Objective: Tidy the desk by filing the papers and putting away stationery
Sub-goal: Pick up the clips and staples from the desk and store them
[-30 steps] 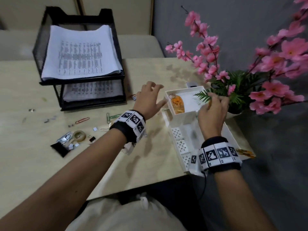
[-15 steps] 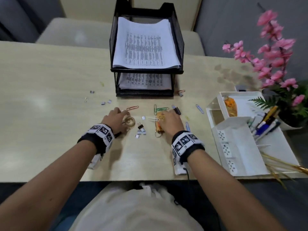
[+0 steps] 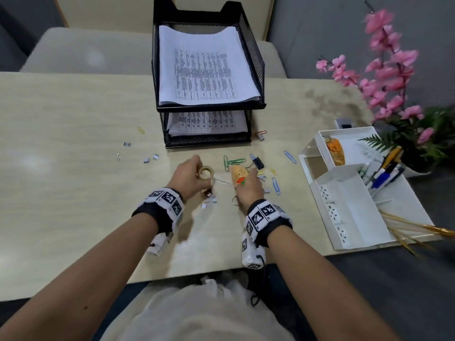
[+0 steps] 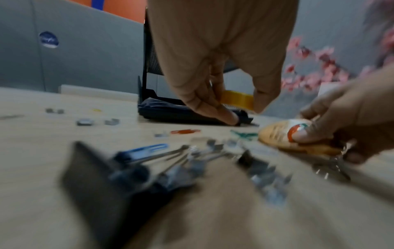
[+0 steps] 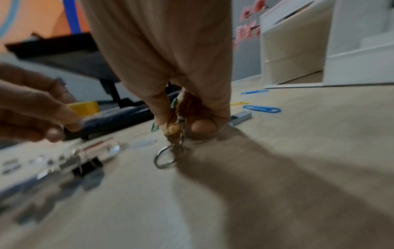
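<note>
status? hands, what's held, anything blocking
Left hand grips tape roll. Right hand pinches orange keychain. Paper clips scattered ahead; nothing blocking.

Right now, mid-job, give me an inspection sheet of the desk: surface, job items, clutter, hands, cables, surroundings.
Surface: pale wood-look desk, some dark smudges at its far right.
Job's things: papers filed in both tiers of the black mesh tray; white organizer at right holds pens and one orange keychain.
Clutter: paper clips, staple strips and binder clips loose in front of the tray.
Grippers: left hand holds a tape roll; right hand grips a second keychain, its ring dangling.
Cables: a dark cord hangs under the right wrist.
Surroundings: pink flowers at right, beige chair behind.
</note>
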Demonstrator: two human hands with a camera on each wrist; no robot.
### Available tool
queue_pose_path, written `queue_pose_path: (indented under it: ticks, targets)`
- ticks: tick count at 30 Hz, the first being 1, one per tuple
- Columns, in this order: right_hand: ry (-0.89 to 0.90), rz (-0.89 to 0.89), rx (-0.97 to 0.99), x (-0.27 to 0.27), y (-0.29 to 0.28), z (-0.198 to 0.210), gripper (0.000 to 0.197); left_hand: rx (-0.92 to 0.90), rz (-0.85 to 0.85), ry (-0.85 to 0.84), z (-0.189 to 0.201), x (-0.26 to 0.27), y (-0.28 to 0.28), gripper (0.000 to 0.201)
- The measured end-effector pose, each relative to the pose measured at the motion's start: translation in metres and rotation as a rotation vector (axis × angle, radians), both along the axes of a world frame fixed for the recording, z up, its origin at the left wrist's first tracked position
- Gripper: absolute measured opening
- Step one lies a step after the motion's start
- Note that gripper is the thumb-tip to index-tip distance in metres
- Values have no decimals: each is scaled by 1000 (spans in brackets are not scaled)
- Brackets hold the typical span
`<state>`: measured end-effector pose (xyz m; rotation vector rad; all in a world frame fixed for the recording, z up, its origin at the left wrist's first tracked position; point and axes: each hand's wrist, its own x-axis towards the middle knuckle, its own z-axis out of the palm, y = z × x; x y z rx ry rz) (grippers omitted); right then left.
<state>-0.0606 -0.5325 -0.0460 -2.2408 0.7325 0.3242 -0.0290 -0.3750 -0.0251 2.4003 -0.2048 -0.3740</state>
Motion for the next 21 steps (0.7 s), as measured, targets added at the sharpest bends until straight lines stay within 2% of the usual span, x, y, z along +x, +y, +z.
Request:
queue_pose_path:
  ticks: [2, 6, 9, 12, 14, 17, 21]
  targets:
    - [-91, -18, 36, -4, -13, 14, 34, -155, 34, 65, 7, 3, -16, 35]
    - [-346, -80, 83, -9, -60, 59, 17, -701, 77, 408, 23, 8, -58, 38]
    - [-510, -133, 59, -11, -102, 98, 14, -911, 55, 589, 29, 8, -92, 40]
    - [-580, -198, 22, -11, -143, 128, 10, -964, 19, 713, 26, 6, -125, 41]
    - [-571, -205, -97, -7, -170, 137, 9, -963, 17, 759, 23, 4, -143, 39]
    - [-461, -182, -331, 2, -209, 140, 19, -865, 63, 746, 18, 0, -165, 38]
    - [-241, 26, -455, 17, -236, 134, 38, -752, 239, 719, 10, -4, -185, 33]
